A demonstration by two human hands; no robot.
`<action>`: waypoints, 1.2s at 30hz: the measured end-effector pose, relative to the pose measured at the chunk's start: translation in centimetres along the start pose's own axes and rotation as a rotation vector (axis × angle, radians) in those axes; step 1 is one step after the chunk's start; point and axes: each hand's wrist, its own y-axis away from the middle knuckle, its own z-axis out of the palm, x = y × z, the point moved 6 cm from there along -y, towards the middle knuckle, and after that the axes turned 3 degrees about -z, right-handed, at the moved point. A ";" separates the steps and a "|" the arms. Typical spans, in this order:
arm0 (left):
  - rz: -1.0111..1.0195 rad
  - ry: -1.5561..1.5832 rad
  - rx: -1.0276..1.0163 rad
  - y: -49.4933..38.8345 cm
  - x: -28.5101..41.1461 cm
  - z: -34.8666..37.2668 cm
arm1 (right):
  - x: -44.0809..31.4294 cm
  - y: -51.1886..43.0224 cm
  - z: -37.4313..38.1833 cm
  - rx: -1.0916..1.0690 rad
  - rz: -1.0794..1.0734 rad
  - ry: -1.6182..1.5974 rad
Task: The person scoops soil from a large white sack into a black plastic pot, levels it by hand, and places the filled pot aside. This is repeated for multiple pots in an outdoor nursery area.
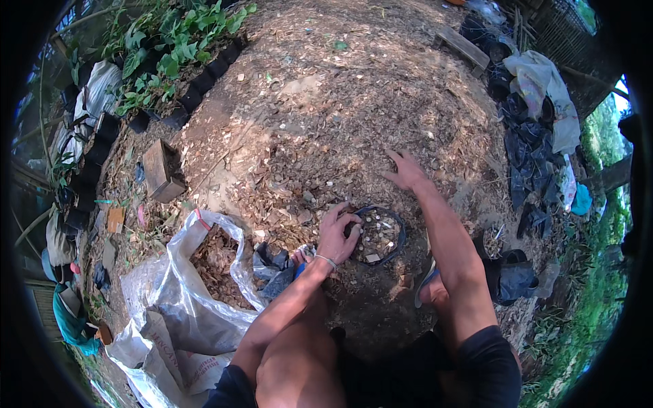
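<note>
My left hand [337,235] is curled at the left rim of a round black plastic planting bag [402,239], thumb and fingers bent around its edge. Bits of litter [378,232] fill the bag: wood chips, pale cigarette-butt-like pieces and small white scraps. Beyond the bag and to its right, my right hand [407,171] hovers over or rests on the leaf-strewn ground, fingers spread, holding nothing. Left of my left arm stands a white woven sack [173,285], its mouth agape, with dry brown leaves [218,268] inside.
Crumpled black plastic [273,268] lies between the sack and my foot. A small wooden stool [162,171] sits at left, near rows of black planting bags [191,98] with leafy plants. At right are black pots [510,275], black plastic sheeting [530,148] and a low wooden bench [461,48].
</note>
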 end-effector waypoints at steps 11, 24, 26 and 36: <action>-0.020 -0.001 -0.044 -0.1 0.4 -0.4 | 3.7 4.6 5.3 0.045 0.034 0.038; -0.033 0.074 0.028 -0.2 0.6 -1.2 | 6.2 7.3 7.1 -0.080 0.253 -0.383; -0.029 0.075 0.043 -0.1 0.6 -1.3 | 5.7 5.5 4.4 -0.107 0.134 -0.210; -0.045 0.105 0.057 -0.3 0.7 -1.2 | 1.2 4.5 -13.2 -0.076 -0.060 -0.019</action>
